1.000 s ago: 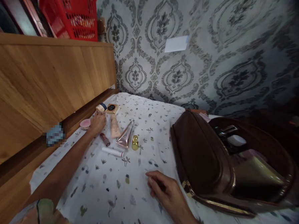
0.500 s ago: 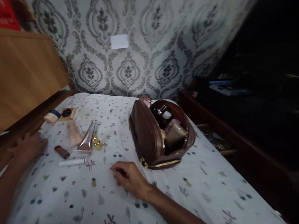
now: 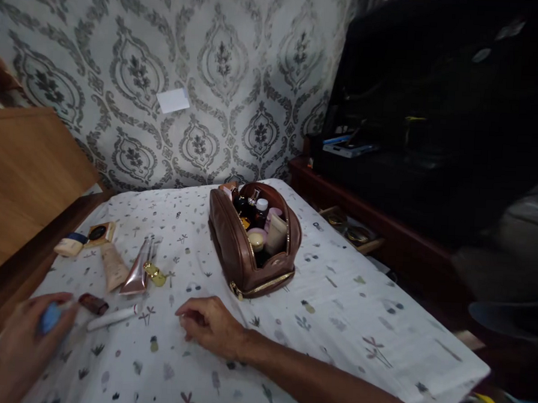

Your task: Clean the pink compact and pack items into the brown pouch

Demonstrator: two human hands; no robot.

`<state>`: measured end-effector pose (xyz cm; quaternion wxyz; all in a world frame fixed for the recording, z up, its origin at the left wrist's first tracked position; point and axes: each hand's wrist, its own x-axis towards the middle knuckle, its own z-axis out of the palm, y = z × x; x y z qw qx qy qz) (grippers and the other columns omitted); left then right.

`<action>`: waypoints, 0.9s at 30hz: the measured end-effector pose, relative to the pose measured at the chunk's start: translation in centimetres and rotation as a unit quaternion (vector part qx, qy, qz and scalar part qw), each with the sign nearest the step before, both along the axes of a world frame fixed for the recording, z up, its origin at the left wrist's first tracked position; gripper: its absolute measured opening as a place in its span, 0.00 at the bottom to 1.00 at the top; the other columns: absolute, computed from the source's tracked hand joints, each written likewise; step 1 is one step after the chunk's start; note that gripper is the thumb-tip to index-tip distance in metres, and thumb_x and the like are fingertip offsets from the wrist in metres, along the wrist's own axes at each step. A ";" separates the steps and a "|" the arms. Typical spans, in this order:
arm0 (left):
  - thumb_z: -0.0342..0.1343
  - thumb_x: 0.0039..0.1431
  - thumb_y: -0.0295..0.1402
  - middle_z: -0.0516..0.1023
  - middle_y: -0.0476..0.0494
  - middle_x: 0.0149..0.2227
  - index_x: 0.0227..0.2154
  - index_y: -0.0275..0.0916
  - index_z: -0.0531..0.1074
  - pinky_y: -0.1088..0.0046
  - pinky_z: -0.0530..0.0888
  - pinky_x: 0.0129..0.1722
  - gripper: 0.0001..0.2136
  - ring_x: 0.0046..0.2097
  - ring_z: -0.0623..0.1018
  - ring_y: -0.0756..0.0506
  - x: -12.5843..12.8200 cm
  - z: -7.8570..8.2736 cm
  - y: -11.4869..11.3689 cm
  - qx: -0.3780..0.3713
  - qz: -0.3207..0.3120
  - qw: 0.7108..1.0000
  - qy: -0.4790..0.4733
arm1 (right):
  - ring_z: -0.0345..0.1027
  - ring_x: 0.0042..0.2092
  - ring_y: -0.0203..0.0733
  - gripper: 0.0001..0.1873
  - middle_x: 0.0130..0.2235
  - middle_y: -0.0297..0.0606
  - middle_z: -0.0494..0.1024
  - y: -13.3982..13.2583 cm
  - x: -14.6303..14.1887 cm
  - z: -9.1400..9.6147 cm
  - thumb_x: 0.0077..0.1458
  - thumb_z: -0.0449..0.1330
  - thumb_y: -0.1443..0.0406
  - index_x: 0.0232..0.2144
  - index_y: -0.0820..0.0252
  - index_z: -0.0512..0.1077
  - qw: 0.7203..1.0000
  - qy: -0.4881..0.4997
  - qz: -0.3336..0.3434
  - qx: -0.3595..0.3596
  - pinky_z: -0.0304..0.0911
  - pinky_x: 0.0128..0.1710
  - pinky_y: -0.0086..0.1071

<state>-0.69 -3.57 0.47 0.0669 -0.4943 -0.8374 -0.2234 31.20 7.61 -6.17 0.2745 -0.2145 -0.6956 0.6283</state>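
At the lower left, my left hand [image 3: 22, 342] closes its fingers around a small light-blue item [image 3: 50, 317], partly hidden and blurred. Loosely curled, my right hand [image 3: 219, 330] rests on the sheet with nothing visible in it. Just beyond it stands a brown cosmetic bag [image 3: 228, 244], unzipped and filled with bottles, a jar and a beige tube [image 3: 276, 233]. Near my left hand lie a dark red lipstick [image 3: 93, 304] and a white pen-like tube [image 3: 112, 318]. Behind them are a beige tube [image 3: 113, 268], a pink metallic tube [image 3: 136, 276] and a gold-coloured item [image 3: 155, 274].
A dark-lidded jar [image 3: 70, 245] and a compact [image 3: 98, 233] sit farther back on the patterned sheet [image 3: 316, 336]. A wooden panel [image 3: 30, 183] borders the left. On the right are dark furniture and an open drawer [image 3: 370, 245]. Patterned wallpaper covers the back wall.
My left hand has come back toward me and now shows the light-blue item in its fingers. The view has turned to the right. My right hand stays curled on the sheet.
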 end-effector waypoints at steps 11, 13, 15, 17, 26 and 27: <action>0.50 0.62 0.38 0.74 0.39 0.42 0.41 0.45 0.73 0.58 0.74 0.44 0.09 0.45 0.75 0.37 19.0 -0.9 4.7 0.115 -0.303 0.945 0.053 | 0.71 0.42 0.41 0.37 0.40 0.37 0.76 -1.0 0.2 2.1 0.46 0.63 0.37 0.45 0.59 0.72 0.916 0.216 0.087 -0.326 0.66 0.44 0.36; 0.48 0.64 0.38 0.73 0.40 0.40 0.41 0.44 0.73 0.59 0.73 0.43 0.10 0.44 0.74 0.37 18.9 -0.6 5.7 0.113 -0.306 0.943 0.068 | 0.71 0.41 0.39 0.36 0.40 0.37 0.75 -0.6 0.4 2.2 0.45 0.64 0.37 0.43 0.60 0.72 0.922 0.219 0.068 -0.312 0.66 0.41 0.33; 0.46 0.65 0.37 0.73 0.41 0.37 0.38 0.44 0.73 0.60 0.71 0.41 0.10 0.41 0.74 0.38 18.7 -0.3 6.5 0.110 -0.305 0.943 0.074 | 0.69 0.40 0.38 0.35 0.39 0.36 0.74 -0.3 0.6 2.3 0.44 0.66 0.38 0.41 0.60 0.72 0.928 0.217 0.062 -0.298 0.68 0.38 0.31; 0.46 0.66 0.39 0.72 0.44 0.33 0.33 0.43 0.72 0.62 0.68 0.38 0.11 0.38 0.73 0.40 18.7 0.0 7.1 0.112 -0.297 0.947 0.056 | 0.68 0.40 0.37 0.33 0.39 0.34 0.72 0.0 0.7 2.2 0.43 0.69 0.42 0.41 0.60 0.71 0.934 0.208 0.060 -0.286 0.69 0.37 0.31; 0.43 0.68 0.40 0.72 0.48 0.29 0.32 0.40 0.69 0.70 0.69 0.36 0.14 0.34 0.73 0.46 16.9 -0.1 8.1 0.134 -0.253 0.944 -0.166 | 0.72 0.40 0.36 0.27 0.40 0.33 0.77 0.8 1.0 2.1 0.43 0.74 0.57 0.45 0.59 0.73 0.923 0.180 0.065 -0.333 0.71 0.39 0.31; 0.42 0.69 0.41 0.73 0.47 0.30 0.34 0.40 0.69 0.71 0.69 0.36 0.15 0.34 0.73 0.46 16.6 -0.3 7.9 0.141 -0.255 0.938 -0.186 | 0.72 0.40 0.36 0.27 0.40 0.34 0.77 0.8 1.0 2.2 0.44 0.73 0.58 0.46 0.59 0.73 0.918 0.186 0.067 -0.344 0.71 0.39 0.31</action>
